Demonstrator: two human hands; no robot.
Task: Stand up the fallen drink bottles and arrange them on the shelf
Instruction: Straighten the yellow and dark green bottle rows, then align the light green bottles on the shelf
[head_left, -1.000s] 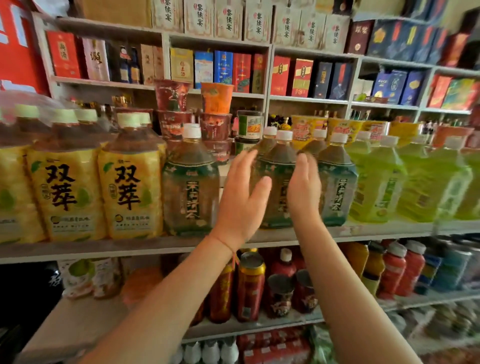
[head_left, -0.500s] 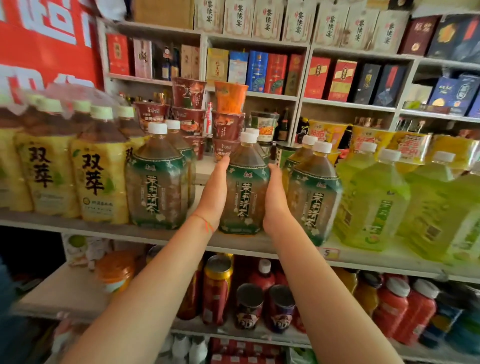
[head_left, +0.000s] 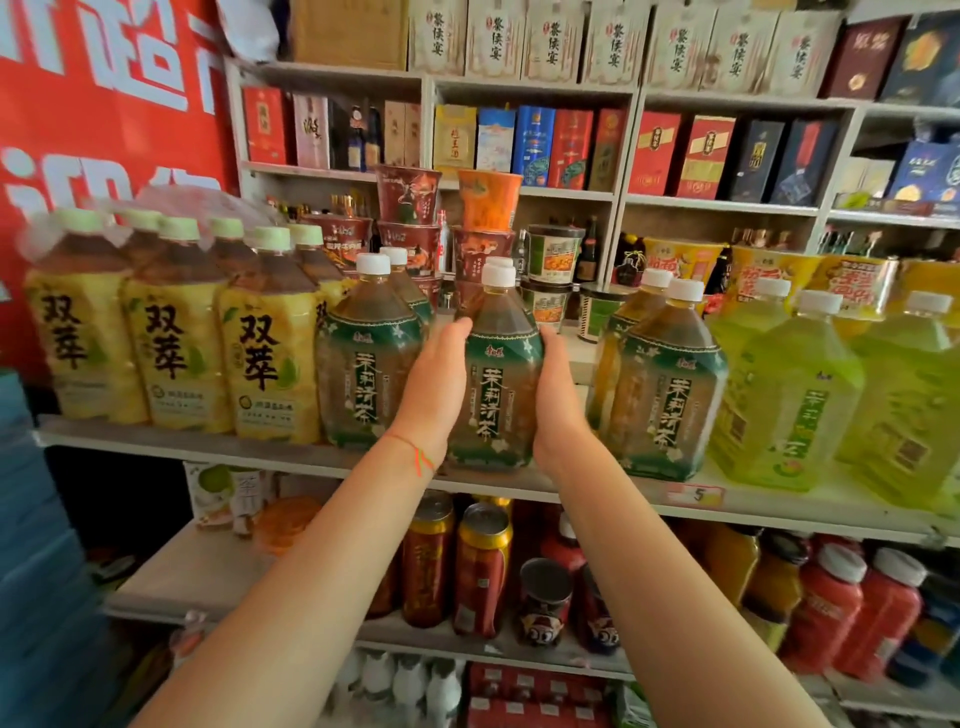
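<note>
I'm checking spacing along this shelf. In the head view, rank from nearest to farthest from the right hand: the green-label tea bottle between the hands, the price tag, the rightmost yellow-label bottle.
1. Green-label tea bottle, against the right hand.
2. Price tag, lower right, on the shelf edge.
3. Rightmost yellow-label bottle, left, beyond the left hand.

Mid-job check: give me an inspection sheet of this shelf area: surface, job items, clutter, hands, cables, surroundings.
Surface: middle shelf, pale board with a price tag on its front edge.
Job's things: held tea bottle upright at the shelf front; green-label bottles to its left and right, yellow-label bottles and lime bottles all upright. No fallen bottle seen.
Clutter: stacked noodle cups behind the row.
Hands: left hand and right hand flat against the held bottle's sides, fingers straight.
Cables: nothing seen.
Surroundings: boxed goods above, cans and red bottles below, red banner at left.
</note>
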